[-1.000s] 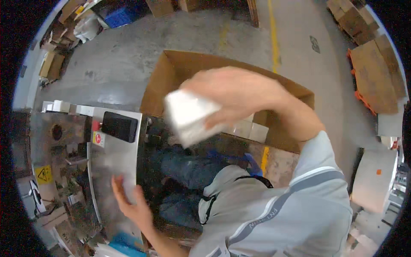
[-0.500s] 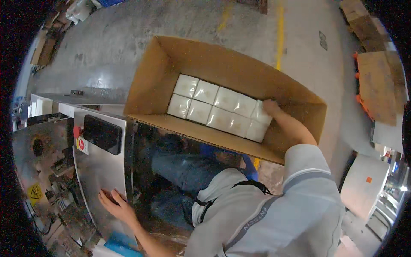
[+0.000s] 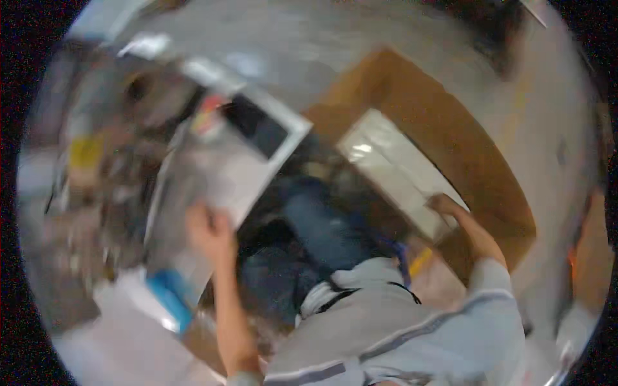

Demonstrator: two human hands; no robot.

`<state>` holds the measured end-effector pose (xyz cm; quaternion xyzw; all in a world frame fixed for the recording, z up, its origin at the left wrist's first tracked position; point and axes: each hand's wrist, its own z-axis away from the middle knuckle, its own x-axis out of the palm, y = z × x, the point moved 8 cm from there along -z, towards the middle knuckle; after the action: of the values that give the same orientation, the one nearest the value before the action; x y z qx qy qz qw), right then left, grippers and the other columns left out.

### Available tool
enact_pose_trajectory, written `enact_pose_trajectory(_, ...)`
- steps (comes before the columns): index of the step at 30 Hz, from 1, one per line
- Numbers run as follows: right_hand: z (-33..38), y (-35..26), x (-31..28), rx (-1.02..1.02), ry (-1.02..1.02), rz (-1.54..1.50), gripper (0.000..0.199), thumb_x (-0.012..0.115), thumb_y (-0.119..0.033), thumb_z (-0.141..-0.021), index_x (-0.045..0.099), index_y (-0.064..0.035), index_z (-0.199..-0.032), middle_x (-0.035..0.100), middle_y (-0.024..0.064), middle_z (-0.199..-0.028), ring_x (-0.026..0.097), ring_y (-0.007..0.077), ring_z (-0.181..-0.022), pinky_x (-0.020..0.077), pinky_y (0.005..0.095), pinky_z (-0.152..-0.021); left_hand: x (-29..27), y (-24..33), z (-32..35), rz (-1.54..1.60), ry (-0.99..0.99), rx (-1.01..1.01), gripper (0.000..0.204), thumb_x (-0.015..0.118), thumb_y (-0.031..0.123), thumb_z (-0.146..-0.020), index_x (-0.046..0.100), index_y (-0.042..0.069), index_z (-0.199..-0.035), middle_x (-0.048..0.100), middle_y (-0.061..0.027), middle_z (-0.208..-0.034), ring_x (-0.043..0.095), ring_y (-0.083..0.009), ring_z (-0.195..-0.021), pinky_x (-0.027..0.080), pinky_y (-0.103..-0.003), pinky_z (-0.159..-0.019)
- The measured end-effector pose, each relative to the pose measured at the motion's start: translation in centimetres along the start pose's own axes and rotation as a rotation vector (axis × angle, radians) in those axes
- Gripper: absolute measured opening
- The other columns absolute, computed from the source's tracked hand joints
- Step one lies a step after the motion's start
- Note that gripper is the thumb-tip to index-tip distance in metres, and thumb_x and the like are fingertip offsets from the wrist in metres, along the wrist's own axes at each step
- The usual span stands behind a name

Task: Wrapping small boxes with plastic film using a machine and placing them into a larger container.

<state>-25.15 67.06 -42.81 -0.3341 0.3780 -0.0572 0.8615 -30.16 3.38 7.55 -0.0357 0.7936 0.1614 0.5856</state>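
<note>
A large cardboard box [image 3: 496,167] stands in front of me to the right. White wrapped packs [image 3: 393,154] lie in rows inside it, with a shiny wrapping. My right hand [image 3: 446,204] reaches into the box and is at the packs near its right end. Its fingers look bent, but blur hides whether they grip a pack. Over the metal machine panel [image 3: 241,174] on the left is my left hand [image 3: 212,231]. That hand is smeared by motion, and I cannot make out its fingers or anything in them.
A black phone-like device [image 3: 254,122] sits on the panel's far part, beside a red and yellow spot [image 3: 209,112]. Machine parts [image 3: 96,206] fill the far left. A blue item [image 3: 170,299] and white sheets [image 3: 129,328] lie near my left forearm.
My view has turned to the left, so the box and panel appear tilted and shifted right. My left hand has moved off its flat spot on the panel. The right hand remains in the box.
</note>
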Motion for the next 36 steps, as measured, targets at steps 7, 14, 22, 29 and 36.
enact_pose_trajectory(7, -4.7, -24.4, -20.1, 0.018, 0.269, -0.312, 0.047, 0.061, -0.024, -0.096, 0.055, 0.0037, -0.133, 0.06, 0.0221, -0.131, 0.058, 0.0295, -0.121, 0.0438, 0.0372, -0.103, -7.3, -8.7, 4.0, 0.684, 0.056, -0.382, 0.027, 0.064, 0.027, -0.096, 0.072, 0.002, -0.103, 0.072, -0.011, -0.087, 0.066, -0.0125, -0.081, 0.052, -0.03, -0.074)
enact_pose_trajectory(14, -3.2, -39.0, -28.5, -0.101, 0.415, -0.23, 0.042, 0.064, -0.02, -0.096, 0.058, 0.0059, -0.129, 0.062, 0.0162, -0.129, 0.058, 0.0244, -0.118, 0.0422, 0.0339, -0.103, -27.2, -35.9, 17.2, -0.178, 0.918, -0.518, 0.049, 0.069, 0.031, -0.09, 0.061, -0.003, -0.124, 0.069, -0.0201, -0.114, 0.066, -0.0312, -0.098, 0.051, -0.04, -0.086)
enact_pose_trajectory(22, -1.5, -50.4, -30.8, -0.223, 0.438, -0.122, 0.039, 0.065, -0.012, -0.095, 0.058, 0.0042, -0.13, 0.064, 0.0162, -0.127, 0.06, 0.0245, -0.118, 0.0435, 0.034, -0.103, -25.3, -42.9, 19.6, 0.034, 0.542, -0.857, 0.033, 0.063, 0.031, -0.093, 0.071, 0.001, -0.101, 0.069, -0.0235, -0.096, 0.066, -0.0371, -0.094, 0.05, -0.042, -0.081)
enact_pose_trajectory(29, -1.1, -64.3, -30.1, -0.279, 0.365, 0.196, 0.046, 0.067, -0.008, -0.09, 0.055, 0.0032, -0.133, 0.062, 0.0204, -0.129, 0.059, 0.0307, -0.12, 0.0436, 0.037, -0.104, -30.7, -36.7, 17.7, -0.212, 0.84, -0.429, 0.03, 0.054, 0.026, -0.098, 0.069, 0.001, -0.104, 0.07, -0.02, -0.091, 0.067, -0.0397, -0.082, 0.052, -0.041, -0.072)
enact_pose_trajectory(36, 1.4, -84.3, -23.7, -0.96, 0.448, 0.021, 0.079, 0.081, -0.02, -0.079, 0.041, 0.0017, -0.143, 0.046, 0.0232, -0.145, 0.043, 0.0377, -0.137, 0.0335, 0.0418, -0.113, -25.1, -17.7, 12.4, 0.442, 0.38, -0.161, 0.021, 0.06, 0.013, -0.093, 0.071, 0.002, -0.108, 0.072, -0.0171, -0.102, 0.071, -0.0315, -0.089, 0.056, -0.037, -0.08)
